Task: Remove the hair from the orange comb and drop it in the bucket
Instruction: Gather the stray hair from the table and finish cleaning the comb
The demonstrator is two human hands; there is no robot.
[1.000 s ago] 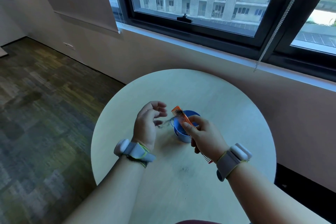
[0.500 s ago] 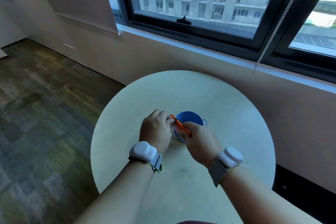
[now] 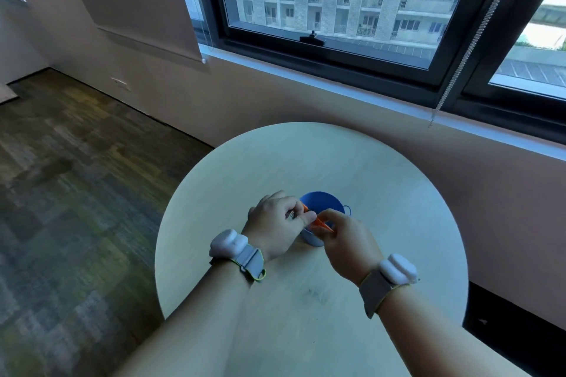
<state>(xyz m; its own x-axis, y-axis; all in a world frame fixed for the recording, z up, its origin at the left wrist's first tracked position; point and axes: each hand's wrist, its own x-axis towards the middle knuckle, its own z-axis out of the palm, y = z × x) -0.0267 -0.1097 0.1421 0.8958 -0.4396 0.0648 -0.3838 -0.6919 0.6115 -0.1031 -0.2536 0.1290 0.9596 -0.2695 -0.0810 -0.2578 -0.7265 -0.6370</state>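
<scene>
The orange comb [image 3: 321, 222] is held over the near rim of the small blue bucket [image 3: 324, 203] in the middle of the round table [image 3: 382, 193]. My right hand [image 3: 346, 246] grips the comb's lower part, which hides most of it. My left hand [image 3: 275, 228] is curled at the comb's upper end, thumb and fingers pinching at the teeth, where a bit of dark hair [image 3: 292, 215] shows. The bucket stands upright; my hands hide its near side.
A faint dark smudge [image 3: 315, 294] marks the table in front of me. The table's left edge drops to a dark patterned floor [image 3: 76, 208]. A wall with a window sill [image 3: 367, 101] and a hanging blind chain [image 3: 459, 61] runs behind the table.
My left hand, open beside the comb a second ago, has closed onto the comb's teeth. The comb has tilted lower over the bucket, and my right hand has moved slightly toward the bucket.
</scene>
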